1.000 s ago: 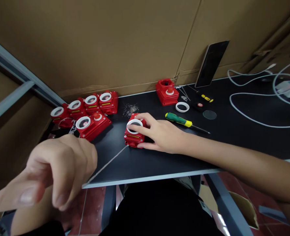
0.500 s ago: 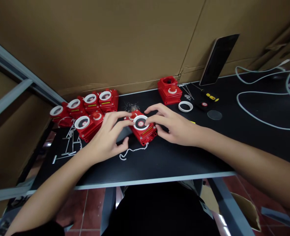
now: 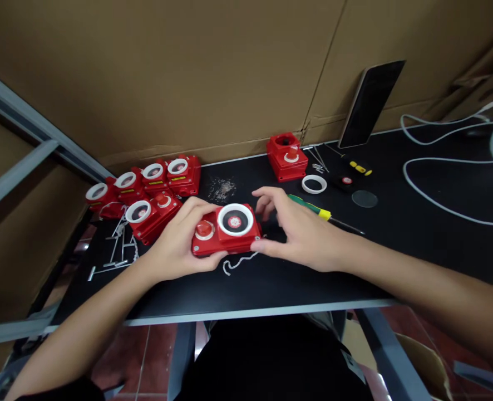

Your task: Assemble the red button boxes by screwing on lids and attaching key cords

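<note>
A red alarm box (image 3: 230,244) with a white ring, a dark round face and a red knob is in front of me, tilted toward me. My left hand (image 3: 188,236) grips its left end, thumb along the front edge and fingers behind. At the right end, my right hand (image 3: 290,231) has its fingers apart and curved; the thumb tip is at the front corner, and whether it presses there I cannot tell. A white cord (image 3: 238,262) trails from under the box. Behind my right hand lies a green and yellow screwdriver (image 3: 324,214), partly covered by it.
Several similar red boxes (image 3: 150,220) stand at the left beside metal T-shaped rods (image 3: 113,259). Farther back are an open red box (image 3: 287,164), a loose white ring (image 3: 314,184), a clear disc (image 3: 364,199), a yellow-black screwdriver (image 3: 358,166) and debris (image 3: 221,189). A white cable (image 3: 447,161) curves at right.
The box has turned so its knob end points left, and it is tilted up toward me. My left hand has closed on that end. My right fingers have left the ring, and the green screwdriver shows.
</note>
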Motion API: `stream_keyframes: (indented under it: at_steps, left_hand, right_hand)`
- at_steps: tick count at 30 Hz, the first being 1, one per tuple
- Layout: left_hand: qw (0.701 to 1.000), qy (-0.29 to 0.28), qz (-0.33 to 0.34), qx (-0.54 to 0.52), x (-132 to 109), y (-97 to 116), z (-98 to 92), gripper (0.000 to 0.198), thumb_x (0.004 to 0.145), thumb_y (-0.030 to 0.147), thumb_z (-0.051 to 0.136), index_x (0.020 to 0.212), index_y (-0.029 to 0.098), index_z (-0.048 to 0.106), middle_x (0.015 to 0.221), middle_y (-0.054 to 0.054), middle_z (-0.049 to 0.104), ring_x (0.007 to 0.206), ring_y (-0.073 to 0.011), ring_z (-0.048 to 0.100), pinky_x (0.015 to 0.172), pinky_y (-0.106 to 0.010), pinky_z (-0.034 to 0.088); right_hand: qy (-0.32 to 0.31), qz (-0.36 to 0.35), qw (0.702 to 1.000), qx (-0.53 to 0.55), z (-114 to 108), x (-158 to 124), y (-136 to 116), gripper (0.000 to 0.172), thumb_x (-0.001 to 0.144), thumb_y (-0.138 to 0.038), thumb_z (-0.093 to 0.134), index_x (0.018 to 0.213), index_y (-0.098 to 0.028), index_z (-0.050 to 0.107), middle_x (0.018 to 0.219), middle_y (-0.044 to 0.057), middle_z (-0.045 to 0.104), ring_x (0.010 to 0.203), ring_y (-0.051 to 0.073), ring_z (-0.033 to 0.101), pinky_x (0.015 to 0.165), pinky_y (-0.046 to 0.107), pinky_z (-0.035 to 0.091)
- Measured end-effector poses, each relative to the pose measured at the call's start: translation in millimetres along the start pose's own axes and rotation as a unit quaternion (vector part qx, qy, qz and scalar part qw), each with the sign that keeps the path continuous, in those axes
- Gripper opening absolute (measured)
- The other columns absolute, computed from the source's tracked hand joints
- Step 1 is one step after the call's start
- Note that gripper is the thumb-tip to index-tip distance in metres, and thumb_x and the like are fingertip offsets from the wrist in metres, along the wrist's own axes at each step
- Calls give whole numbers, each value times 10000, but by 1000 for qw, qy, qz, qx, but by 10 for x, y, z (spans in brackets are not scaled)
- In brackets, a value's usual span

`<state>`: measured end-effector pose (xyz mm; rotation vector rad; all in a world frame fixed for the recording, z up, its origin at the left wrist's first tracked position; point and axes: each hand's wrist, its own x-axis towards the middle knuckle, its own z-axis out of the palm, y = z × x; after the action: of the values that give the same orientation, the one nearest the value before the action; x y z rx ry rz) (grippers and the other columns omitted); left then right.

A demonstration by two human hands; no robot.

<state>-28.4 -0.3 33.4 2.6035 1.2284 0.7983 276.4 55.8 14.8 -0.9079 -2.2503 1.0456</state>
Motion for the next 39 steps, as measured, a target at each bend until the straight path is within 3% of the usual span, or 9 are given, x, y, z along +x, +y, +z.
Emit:
stream_keyframes:
  at_steps: [3,6,11,20,24,29,32,35,39]
  left_hand:
    - [998,59,14,12,22,-10,-120,636,919,459,911,1452,275,616,1312,-109,729,1162,-336,730,1024,-531,661]
    - [997,74,-14,8,36,-87,-224,613,902,498,912,1401,275,636,1324,-119,736,1180,-365,731,1035,-563,649]
    - [998,4,-57,-6,61,-263,-284,578,887,502,864,1353,244,640,1357,-129,747,1196,-368,755,1085,-545,646]
    - [990,-114,-86,-7,103,-201,-227,575,884,454,868,1363,220,653,1316,-98,751,1141,-303,759,1043,-437,644]
    - [984,-147,-97,-8,89,-153,-238,589,911,488,902,1377,219,662,1309,-96,766,1131,-312,786,1006,-438,661]
    - [991,-115,-71,21,28,-124,-138,1007,871,691,971,1646,210,544,1594,-186,684,1424,-419,720,1250,-579,602]
    - [990,-114,-78,38,-7,-105,-65,1007,928,685,926,1714,226,494,1640,-183,680,1453,-428,721,1254,-589,608]
    - [990,-104,-83,44,-5,-83,-52,895,970,641,887,1685,235,533,1603,-164,714,1414,-413,749,1220,-566,631]
    - [996,-50,-71,18,21,-87,-102,828,932,586,914,1610,242,586,1498,-134,760,1307,-383,788,1157,-530,660]
  right_hand:
    - [-39,52,978,198,140,24,20,1040,854,-475,906,1667,-204,317,1437,171,744,1294,329,752,1143,534,607]
    - [-71,54,951,298,123,101,90,638,980,-413,764,1510,-169,506,965,31,781,926,221,768,939,385,608]
    - [-64,27,974,216,-349,208,178,215,1083,-363,639,1028,-174,727,660,-72,451,565,114,355,543,267,274]
    - [-129,61,988,63,-684,274,250,103,974,-277,724,969,-217,807,729,-20,609,661,144,509,617,278,346]
    - [17,2,990,139,-735,287,290,144,1042,-312,656,1092,-228,761,720,-31,543,617,155,453,620,307,366]
    - [281,-57,943,-168,-947,250,283,211,999,-140,648,1154,-275,693,1114,83,743,1058,300,661,1047,478,493]
    - [174,-48,958,-224,-1033,184,330,53,1034,-237,676,993,-265,693,980,55,721,854,252,632,839,421,475]
    - [2,-10,965,-263,-997,144,444,281,979,-484,836,894,-243,717,870,40,709,696,220,580,669,382,373]
    - [-79,40,948,-307,-877,156,525,305,897,-455,916,859,-236,706,886,42,730,656,206,564,615,367,333]
